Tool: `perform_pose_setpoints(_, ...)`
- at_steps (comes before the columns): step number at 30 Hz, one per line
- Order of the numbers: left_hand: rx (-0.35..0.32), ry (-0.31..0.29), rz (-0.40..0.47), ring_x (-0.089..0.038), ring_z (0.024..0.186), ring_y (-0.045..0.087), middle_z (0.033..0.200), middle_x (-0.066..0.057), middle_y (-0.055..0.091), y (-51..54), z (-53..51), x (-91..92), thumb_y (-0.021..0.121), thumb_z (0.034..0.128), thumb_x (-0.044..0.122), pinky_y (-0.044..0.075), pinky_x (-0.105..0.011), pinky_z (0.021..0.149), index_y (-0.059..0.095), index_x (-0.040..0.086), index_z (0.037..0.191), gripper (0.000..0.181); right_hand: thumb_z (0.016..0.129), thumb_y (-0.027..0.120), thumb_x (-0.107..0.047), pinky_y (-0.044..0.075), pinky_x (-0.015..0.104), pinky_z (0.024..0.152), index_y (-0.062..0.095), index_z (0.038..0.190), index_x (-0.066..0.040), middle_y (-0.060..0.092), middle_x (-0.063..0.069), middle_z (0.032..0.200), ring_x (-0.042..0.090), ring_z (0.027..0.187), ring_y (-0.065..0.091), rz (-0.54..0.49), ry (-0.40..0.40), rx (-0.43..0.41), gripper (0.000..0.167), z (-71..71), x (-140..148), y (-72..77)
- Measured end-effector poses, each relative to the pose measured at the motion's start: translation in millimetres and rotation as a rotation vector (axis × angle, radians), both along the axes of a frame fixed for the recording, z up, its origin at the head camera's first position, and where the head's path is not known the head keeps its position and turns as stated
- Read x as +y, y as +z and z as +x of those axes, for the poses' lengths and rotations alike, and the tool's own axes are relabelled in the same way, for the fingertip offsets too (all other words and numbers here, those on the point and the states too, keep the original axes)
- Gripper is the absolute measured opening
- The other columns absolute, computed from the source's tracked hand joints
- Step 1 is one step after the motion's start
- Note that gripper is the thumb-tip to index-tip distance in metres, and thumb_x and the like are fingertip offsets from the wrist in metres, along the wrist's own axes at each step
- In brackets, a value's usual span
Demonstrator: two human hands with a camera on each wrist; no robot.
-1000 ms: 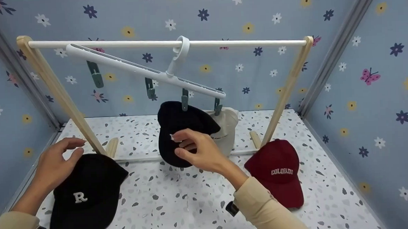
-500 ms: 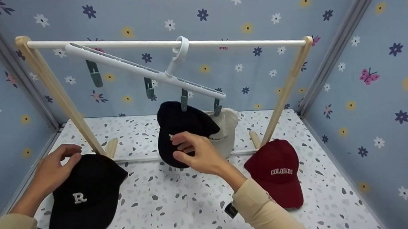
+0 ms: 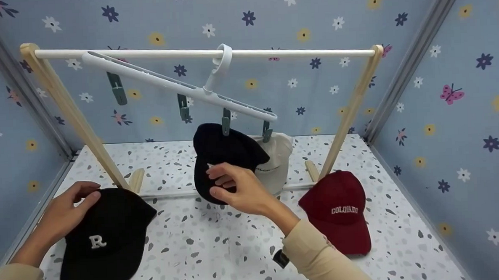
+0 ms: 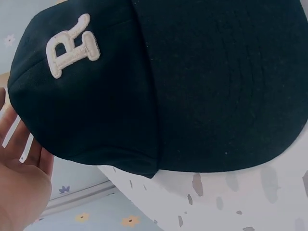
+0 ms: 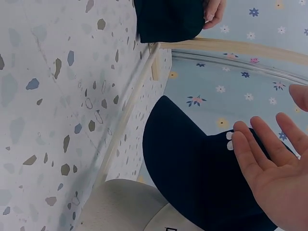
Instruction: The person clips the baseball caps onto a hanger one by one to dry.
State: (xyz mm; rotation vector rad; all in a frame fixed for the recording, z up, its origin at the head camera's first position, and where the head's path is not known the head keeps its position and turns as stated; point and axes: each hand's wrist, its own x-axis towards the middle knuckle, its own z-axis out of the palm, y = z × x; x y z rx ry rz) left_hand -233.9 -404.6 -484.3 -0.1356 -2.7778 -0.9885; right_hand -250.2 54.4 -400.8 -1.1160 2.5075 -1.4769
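Observation:
At the left, a black cap with a white letter R [image 3: 99, 264] lies on the speckled table. My left hand [image 3: 65, 213] is at the top edge of its crown, thumb and fingers loosely bent. The left wrist view shows the fingers of that hand [image 4: 24, 178] beside the crown; contact is unclear. A second black cap [image 3: 214, 143] hangs from a green clip [image 3: 226, 126] on a white hanger [image 3: 145, 79]. In front of it my right hand [image 3: 245, 190] holds nothing, its fingers [image 5: 255, 149] fairly straight in the right wrist view and partly covering that cap.
Behind the hanging black cap, a cream cap [image 3: 280, 159] hangs from the hanger's end clip [image 3: 267, 133]. Two more clips [image 3: 183, 109] hold nothing. A maroon cap [image 3: 341, 214] lies at the right. The rack's wooden posts [image 3: 349, 110] carry a white rail [image 3: 304, 52].
My left hand has come down slightly onto the top edge of the R cap. My right hand has shifted a little down and left. The caps have hardly moved.

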Motion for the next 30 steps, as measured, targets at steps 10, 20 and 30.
perform_pose_setpoints(10, -0.088, -0.003, 0.054, -0.055, 0.130, 0.050, 0.138, -0.031, 0.058, -5.5, 2.4, -7.9, 0.047, 0.1135, 0.045, 0.039, -0.069, 0.098, 0.052, 0.001, 0.144, 0.054, 0.101, 0.072, -0.016, 0.055, 0.032, 0.101, 0.064, 0.136, -0.009, 0.070, 0.005, 0.131, 0.023, 0.115, 0.070, 0.016, -0.018, -0.003, 0.037, -1.4, 1, -2.5)
perform_pose_setpoints(20, -0.143, 0.019, 0.036, -0.047, 0.124, 0.054, 0.139, -0.028, 0.057, -5.9, 0.8, -11.1, 0.042, 0.1144, 0.047, 0.041, -0.055, 0.092, 0.050, 0.003, 0.147, 0.056, 0.101, 0.071, -0.014, 0.055, 0.036, 0.103, 0.063, 0.137, -0.003, 0.069, 0.016, 0.133, 0.033, 0.117, 0.069, 0.008, 0.004, -0.014, 0.038, -0.2, -4, -4.7)
perform_pose_setpoints(30, -0.066, 0.042, 0.016, 0.004, 0.098, 0.050, 0.130, -0.023, 0.063, -11.4, 2.8, -14.2, 0.050, 0.1128, 0.043, 0.041, -0.033, 0.082, 0.056, 0.004, 0.138, 0.047, 0.102, 0.071, -0.014, 0.055, 0.039, 0.103, 0.063, 0.138, -0.002, 0.069, 0.017, 0.133, 0.034, 0.117, 0.069, 0.003, 0.012, -0.018, 0.039, 2.2, -5, -6.0)
